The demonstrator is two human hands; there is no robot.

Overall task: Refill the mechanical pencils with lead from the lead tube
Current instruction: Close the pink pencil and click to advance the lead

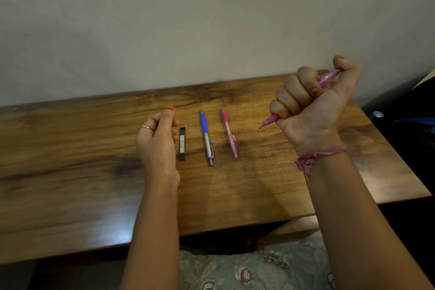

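dim, soft shadows, slight blur, wide-angle bowing

blue-silver pencil (pixel 207 136), pink pencil (pixel 228 132), black tube (pixel 182 144)

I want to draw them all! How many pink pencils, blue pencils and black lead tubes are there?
Pink pencils: 2, one lying on the table, one gripped in the right hand
Blue pencils: 1
Black lead tubes: 1
Total: 4

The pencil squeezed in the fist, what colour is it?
Pink. The pencil gripped in the right hand shows clearly in the head view.
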